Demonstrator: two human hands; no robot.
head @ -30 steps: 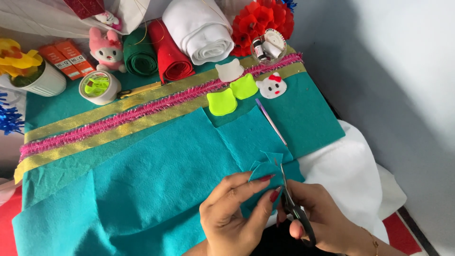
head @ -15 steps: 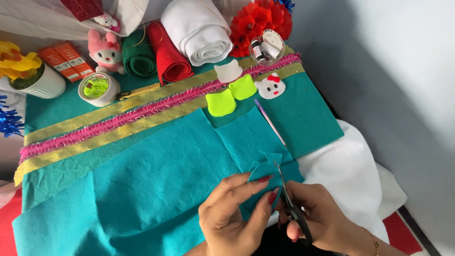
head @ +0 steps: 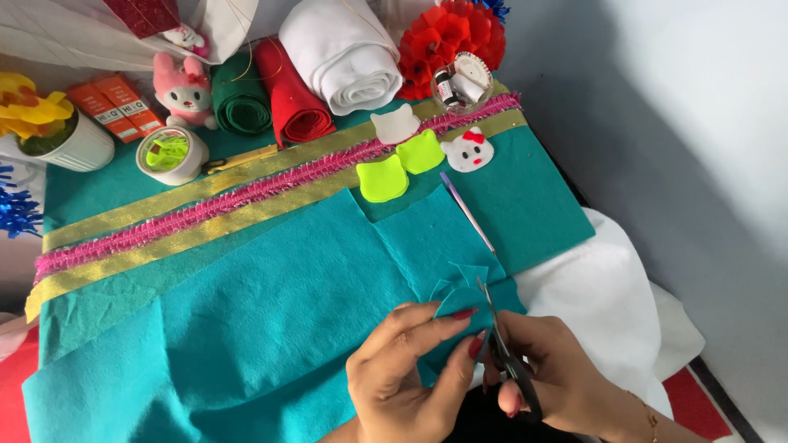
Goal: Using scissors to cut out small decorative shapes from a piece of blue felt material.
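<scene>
teal felt piece (head: 461, 299) pinched in left hand (head: 402, 381), scissors (head: 502, 353) (right hand (head: 558, 377)) beside

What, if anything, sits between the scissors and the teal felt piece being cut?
Nothing visible. The scissors in the right hand already meet the felt piece, which the left hand pinches at its lower edge, beside the blades.

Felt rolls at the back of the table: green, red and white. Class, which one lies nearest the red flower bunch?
The white felt roll. It is the thickest and lies rightmost, beside the red flower bunch; the red roll and the green roll lie farther left.
</scene>
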